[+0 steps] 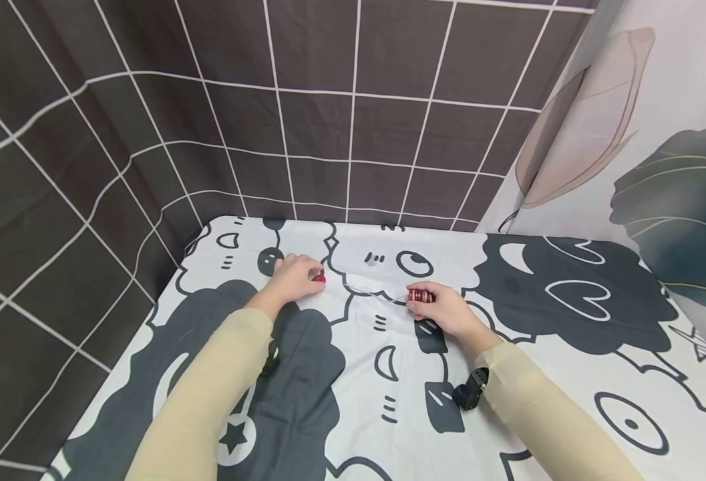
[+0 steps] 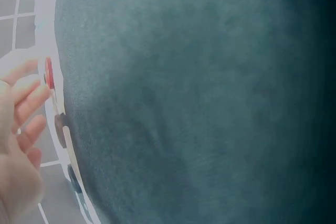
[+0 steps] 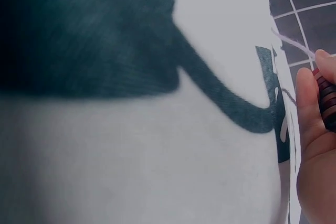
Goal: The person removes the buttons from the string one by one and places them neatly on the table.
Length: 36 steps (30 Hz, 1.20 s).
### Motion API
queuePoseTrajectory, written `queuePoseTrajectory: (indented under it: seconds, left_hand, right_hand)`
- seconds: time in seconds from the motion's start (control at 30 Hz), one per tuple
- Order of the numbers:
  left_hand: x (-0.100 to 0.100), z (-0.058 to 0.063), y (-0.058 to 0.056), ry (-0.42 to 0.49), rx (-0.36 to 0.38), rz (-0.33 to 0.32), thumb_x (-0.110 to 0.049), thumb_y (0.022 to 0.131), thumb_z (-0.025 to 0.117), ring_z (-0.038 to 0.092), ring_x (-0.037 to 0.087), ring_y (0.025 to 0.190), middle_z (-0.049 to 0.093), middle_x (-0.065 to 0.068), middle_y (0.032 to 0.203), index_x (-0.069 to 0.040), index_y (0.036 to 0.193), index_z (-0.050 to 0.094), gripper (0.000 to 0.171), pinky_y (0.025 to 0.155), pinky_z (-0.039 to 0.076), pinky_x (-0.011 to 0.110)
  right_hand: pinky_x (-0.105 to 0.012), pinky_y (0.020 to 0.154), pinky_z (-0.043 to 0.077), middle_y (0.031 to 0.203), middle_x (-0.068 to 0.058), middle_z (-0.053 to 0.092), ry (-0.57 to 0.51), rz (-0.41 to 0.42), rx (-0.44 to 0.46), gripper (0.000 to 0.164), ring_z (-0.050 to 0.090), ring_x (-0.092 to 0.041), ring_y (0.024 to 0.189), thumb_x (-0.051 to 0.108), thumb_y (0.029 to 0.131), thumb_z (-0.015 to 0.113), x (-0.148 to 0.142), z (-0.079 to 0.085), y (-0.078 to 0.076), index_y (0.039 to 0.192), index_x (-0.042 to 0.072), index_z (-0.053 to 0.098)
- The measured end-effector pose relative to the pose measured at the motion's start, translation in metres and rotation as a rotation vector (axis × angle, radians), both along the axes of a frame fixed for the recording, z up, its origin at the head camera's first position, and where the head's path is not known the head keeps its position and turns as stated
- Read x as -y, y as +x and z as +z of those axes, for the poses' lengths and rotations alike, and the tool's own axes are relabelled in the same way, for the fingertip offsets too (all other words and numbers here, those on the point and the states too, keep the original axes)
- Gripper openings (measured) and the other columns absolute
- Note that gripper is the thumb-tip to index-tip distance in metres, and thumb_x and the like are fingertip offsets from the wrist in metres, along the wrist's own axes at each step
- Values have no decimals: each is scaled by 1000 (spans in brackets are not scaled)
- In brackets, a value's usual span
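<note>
Near the middle of the patterned cloth, my left hand (image 1: 292, 279) pinches a small red disc (image 1: 319, 276) between thumb and fingertips. The left wrist view catches that red disc (image 2: 49, 73) edge-on at the fingertips. To the right, my right hand (image 1: 449, 310) grips a short striped cylinder (image 1: 420, 296) in red and dark bands, like a row of discs; the palm side is partly hidden. A thin pale string (image 1: 367, 292) leaves the cylinder's red end and runs left toward the other hand. The right wrist view shows the string (image 3: 294, 42) beside the thumb.
A white and dark grey cartoon cloth (image 1: 359, 374) covers the surface below both hands. Behind and to the left hangs a dark curtain (image 1: 316, 127) with a white grid. A leaf-print curtain (image 1: 677, 180) hangs at the right. Each wrist wears a small black camera (image 1: 471, 389).
</note>
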State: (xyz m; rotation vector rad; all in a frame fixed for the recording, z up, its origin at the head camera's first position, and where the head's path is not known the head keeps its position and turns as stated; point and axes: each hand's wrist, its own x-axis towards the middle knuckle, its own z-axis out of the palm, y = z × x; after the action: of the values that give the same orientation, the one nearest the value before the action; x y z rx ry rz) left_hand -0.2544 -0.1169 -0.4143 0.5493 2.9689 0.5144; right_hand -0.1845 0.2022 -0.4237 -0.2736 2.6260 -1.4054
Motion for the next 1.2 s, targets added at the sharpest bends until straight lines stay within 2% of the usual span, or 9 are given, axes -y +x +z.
queuePoseTrajectory:
  seconds: [0.13,0.33,0.4,0.6,0.7,0.83,1.07,1.2]
  left_hand:
    - [-1,2,0,49,-20,11,-35,82,68,44,29,107,60,5,110,-12,116,65,42,90,29,49]
    - [-7,9,4,102,16,8,-36,83,68,47,27,104,60,5,105,-9,119,62,46,92,31,49]
    - [-11,12,6,146,23,-13,-34,83,68,50,27,102,62,7,105,-6,121,61,47,92,34,47]
    - [-27,17,9,306,129,-52,-30,86,65,58,23,95,65,8,103,-3,126,56,48,86,45,37]
    - [-37,19,11,319,170,-39,-32,88,63,58,19,93,65,4,101,-7,126,56,46,84,45,35]
    - [-54,21,16,306,202,-61,-35,89,61,58,16,89,64,2,99,-11,124,58,42,82,46,33]
    - [-79,24,26,352,258,-146,-33,90,61,58,14,81,64,3,96,-7,124,58,43,73,47,28]
    - [-90,24,32,401,291,-157,-34,91,60,58,14,84,63,4,98,-6,129,54,47,74,46,28]
  right_hand:
    - [-36,81,44,87,-5,66,-1,4,0,42,65,-16,67,22,84,70,0,1,-1,121,5,60]
    - [-33,79,45,91,-9,65,2,4,1,45,65,-16,67,22,84,71,-1,1,0,123,4,57]
    - [-33,78,47,93,-11,64,-3,6,-3,46,65,-17,68,21,84,71,-1,2,1,123,2,56]
    - [-33,74,49,93,-10,63,22,-3,-14,41,64,-16,70,22,82,72,2,6,2,116,4,57]
    - [-31,70,50,91,-10,63,25,16,-34,40,64,-16,70,23,82,71,3,6,2,114,2,57]
    - [-29,68,53,93,-13,63,0,26,-19,42,64,-17,72,21,82,71,3,7,2,115,-1,56]
    - [-30,72,53,96,-12,62,37,-8,15,40,64,-18,77,18,83,71,6,9,0,117,3,57]
    - [-31,72,53,95,-11,63,37,-2,13,40,64,-17,77,18,83,71,8,10,1,117,3,57]
